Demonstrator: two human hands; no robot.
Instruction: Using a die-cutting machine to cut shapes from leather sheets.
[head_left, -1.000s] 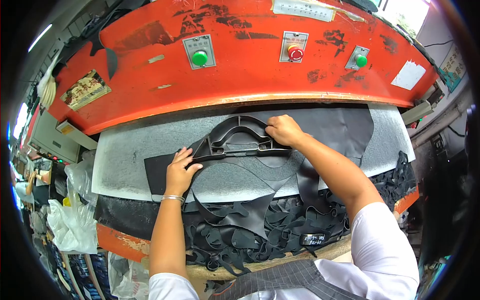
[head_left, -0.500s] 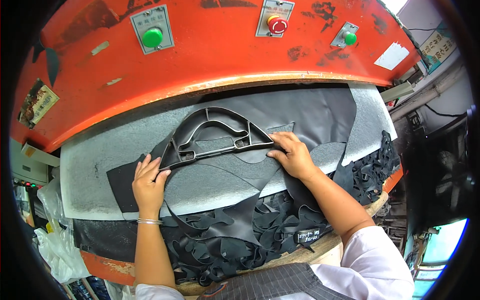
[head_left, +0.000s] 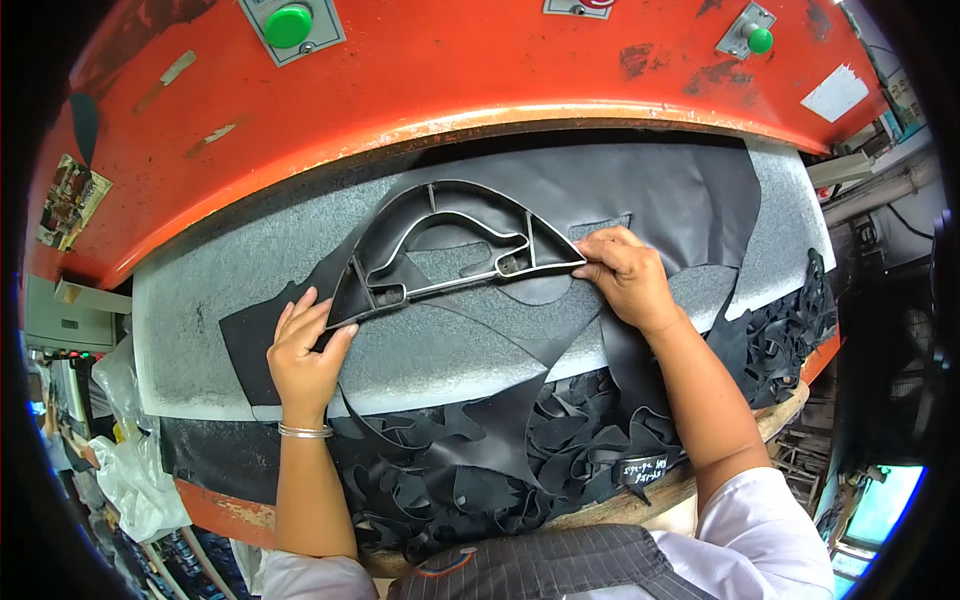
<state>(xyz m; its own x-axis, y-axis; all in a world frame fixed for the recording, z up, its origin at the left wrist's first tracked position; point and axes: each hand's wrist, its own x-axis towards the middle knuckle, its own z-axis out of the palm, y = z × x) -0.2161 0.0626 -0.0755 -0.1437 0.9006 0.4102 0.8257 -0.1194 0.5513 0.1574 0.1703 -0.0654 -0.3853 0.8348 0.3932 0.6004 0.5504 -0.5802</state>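
Observation:
A curved metal cutting die (head_left: 432,190), with a rounded top, cross braces and a pointed tip at each end, lies over black leather (head_left: 680,200). My left hand (head_left: 303,360), with a bracelet at its wrist, holds the die's left corner between thumb and fingers. At the right tip, my right hand (head_left: 637,285) pinches the metal between thumb and bent fingers. Beneath the die, the leather has cut-out openings that show the grey cutting board (head_left: 420,370). Whether the die presses flat on the leather everywhere I cannot tell.
A red press head (head_left: 400,80) with green buttons (head_left: 289,27) spans the far side. Black leather scraps (head_left: 590,430) heap along the board's near edge, above a wooden ledge (head_left: 590,513). Clear plastic bags (head_left: 140,490) hang at the left.
The view has shifted, so less of the press buttons shows. My right fingers have drawn into a tighter pinch on the die's tip. The die keeps about the same place on the leather.

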